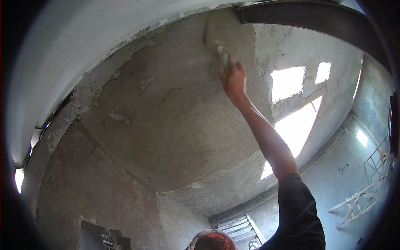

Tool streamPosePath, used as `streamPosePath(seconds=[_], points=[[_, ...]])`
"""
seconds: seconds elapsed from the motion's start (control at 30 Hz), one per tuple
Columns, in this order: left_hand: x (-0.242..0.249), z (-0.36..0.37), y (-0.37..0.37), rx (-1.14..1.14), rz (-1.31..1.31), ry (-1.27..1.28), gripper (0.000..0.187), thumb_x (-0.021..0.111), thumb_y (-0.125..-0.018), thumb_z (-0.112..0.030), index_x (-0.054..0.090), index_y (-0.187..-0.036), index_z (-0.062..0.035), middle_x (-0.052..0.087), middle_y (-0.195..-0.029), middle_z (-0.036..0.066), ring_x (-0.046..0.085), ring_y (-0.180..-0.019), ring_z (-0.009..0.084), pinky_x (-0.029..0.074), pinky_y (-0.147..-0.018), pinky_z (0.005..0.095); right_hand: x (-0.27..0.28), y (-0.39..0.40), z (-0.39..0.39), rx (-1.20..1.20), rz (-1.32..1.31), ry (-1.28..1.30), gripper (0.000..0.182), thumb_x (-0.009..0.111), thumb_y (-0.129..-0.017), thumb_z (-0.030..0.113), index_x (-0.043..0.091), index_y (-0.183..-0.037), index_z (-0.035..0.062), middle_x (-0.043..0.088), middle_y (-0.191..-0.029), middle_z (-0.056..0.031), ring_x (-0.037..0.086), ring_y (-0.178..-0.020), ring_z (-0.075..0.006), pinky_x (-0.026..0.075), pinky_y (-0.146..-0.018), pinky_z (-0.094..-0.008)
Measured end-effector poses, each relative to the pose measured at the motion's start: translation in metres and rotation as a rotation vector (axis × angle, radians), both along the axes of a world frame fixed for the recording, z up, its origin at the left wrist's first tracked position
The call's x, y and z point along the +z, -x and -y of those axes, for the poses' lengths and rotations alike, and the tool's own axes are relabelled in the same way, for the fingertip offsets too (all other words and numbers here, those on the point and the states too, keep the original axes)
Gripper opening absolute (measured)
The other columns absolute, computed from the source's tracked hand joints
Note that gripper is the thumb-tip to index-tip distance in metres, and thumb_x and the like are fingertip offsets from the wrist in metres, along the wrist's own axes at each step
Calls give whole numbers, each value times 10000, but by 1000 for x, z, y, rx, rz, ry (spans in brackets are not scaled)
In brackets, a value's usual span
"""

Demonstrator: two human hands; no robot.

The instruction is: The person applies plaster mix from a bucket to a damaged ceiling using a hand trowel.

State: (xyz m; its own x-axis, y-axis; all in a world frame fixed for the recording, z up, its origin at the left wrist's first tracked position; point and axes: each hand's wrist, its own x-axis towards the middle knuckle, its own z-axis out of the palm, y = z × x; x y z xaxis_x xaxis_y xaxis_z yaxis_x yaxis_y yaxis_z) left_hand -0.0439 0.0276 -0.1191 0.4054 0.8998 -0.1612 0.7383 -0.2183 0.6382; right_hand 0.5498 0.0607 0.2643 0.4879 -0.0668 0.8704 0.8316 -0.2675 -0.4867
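Observation:
My right arm reaches up to the wall, and my right hand (234, 81) is closed around the handle of a trowel (222, 51). The trowel's blade is grey like the plaster and hard to tell from it; it lies at or against the upper wall, near the end of a dark beam. Damp-looking grey plaster (166, 104) covers the wall around and below the hand, with some rough patches. My left hand is out of view. A round container-like thing with red marks (214, 241) shows at the bottom edge; what holds it up is hidden.
The dark beam (308, 14) crosses the top right. Bright openings (287, 83) pierce the wall right of my arm. Below are wooden slats (241, 229) and part of a sandalled foot (253, 245). A wooden frame (360, 200) stands far right; a wall recess (102, 237) is lower left.

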Motion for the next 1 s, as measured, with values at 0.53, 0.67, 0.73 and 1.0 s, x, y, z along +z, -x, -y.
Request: streamPosePath(seconds=[0.53,0.67,0.73,1.0], points=[[-25,-4,6,10,23,-4,412,553,-938,-393,664,-1058,-15,667,-988,231,644,-952,369,509,-803,429,-4,-26,19,-74,85,-96,526,674,-823,189,516,-1278,-25,592,-979,-266,626,-859,-363,502,-765,-443],[-49,-7,11,24,87,-27,394,560,-938,-375,664,-1062,-16,669,-986,228,650,-945,359,509,-807,425,-19,-13,-15,-17,26,35,557,651,-849,210,453,-1328,8,538,-1112,-285,607,-908,-391,515,-779,-448],[-83,-15,19,32,147,-41,385,564,-937,-366,664,-1064,-17,670,-985,227,652,-941,353,509,-809,424,-27,6,-18,45,9,120,572,630,-867,225,411,-1361,37,496,-1192,-289,588,-940,-407,520,-797,-461],[-76,-10,18,13,128,-101,375,596,-920,-350,670,-1026,2,674,-964,227,654,-914,356,512,-785,423,-35,16,8,188,-40,139,547,627,-872,237,450,-1340,18,552,-1098,-288,596,-934,-404,508,-836,-447]])
